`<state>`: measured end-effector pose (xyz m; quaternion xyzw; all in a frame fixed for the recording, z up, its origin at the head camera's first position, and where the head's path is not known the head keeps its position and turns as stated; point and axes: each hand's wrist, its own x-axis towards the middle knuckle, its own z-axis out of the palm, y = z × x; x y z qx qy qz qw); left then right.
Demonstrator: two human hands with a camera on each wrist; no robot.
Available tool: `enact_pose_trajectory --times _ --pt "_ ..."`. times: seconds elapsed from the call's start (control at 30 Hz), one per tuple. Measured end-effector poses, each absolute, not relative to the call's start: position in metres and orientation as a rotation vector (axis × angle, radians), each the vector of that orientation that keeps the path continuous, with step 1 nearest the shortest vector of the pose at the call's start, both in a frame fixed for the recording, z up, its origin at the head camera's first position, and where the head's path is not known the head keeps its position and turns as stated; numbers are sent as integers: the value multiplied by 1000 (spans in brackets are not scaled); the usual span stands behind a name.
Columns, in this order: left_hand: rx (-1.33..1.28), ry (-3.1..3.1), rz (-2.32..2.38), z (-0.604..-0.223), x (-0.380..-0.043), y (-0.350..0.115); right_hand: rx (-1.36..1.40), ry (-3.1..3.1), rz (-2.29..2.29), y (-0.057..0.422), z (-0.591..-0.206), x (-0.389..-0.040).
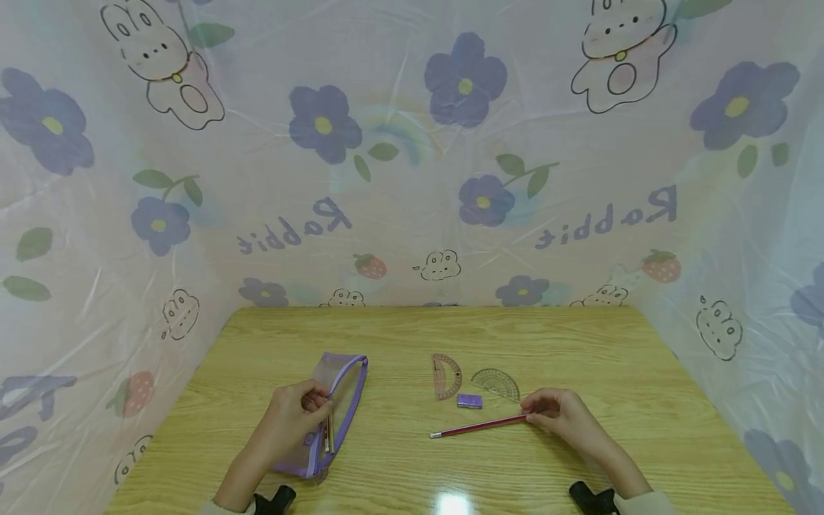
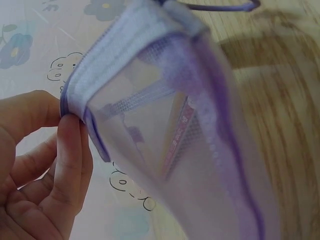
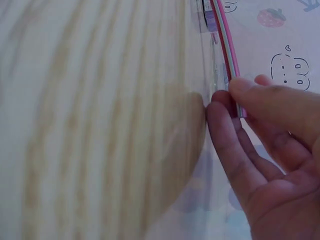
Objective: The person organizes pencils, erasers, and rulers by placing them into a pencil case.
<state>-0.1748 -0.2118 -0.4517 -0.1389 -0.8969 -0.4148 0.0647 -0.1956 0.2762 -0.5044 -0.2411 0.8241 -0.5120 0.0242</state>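
Note:
On the left of the table, my left hand [image 1: 295, 415] pinches the edge of a purple mesh pencil case [image 1: 352, 408]. Its zip side gapes, and a few pencils [image 1: 330, 429] lie inside. The left wrist view shows thumb and fingers gripping the case's zip band [image 2: 80, 92], with a pink patterned stick [image 2: 179, 132] behind the mesh. On the right, my right hand [image 1: 566, 418] pinches one end of a red striped pencil [image 1: 479, 426] between thumb and fingers. The pencil's metal-capped end points left. In the right wrist view the pencil [image 3: 227, 45] rises from the fingertips.
Beyond the pencil lie a purple eraser [image 1: 469, 402], a pinkish protractor [image 1: 447, 377] and a clear protractor [image 1: 496, 383]. A patterned curtain [image 1: 399, 172] surrounds the back and sides of the wooden table [image 1: 547, 336].

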Motion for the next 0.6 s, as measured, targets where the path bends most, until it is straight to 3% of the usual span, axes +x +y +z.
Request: enact_pose_trajectory --times 0.6 --pt "-415 -2718 -1279 -454 -176 -214 -851 2485 -1443 277 -496 -194"
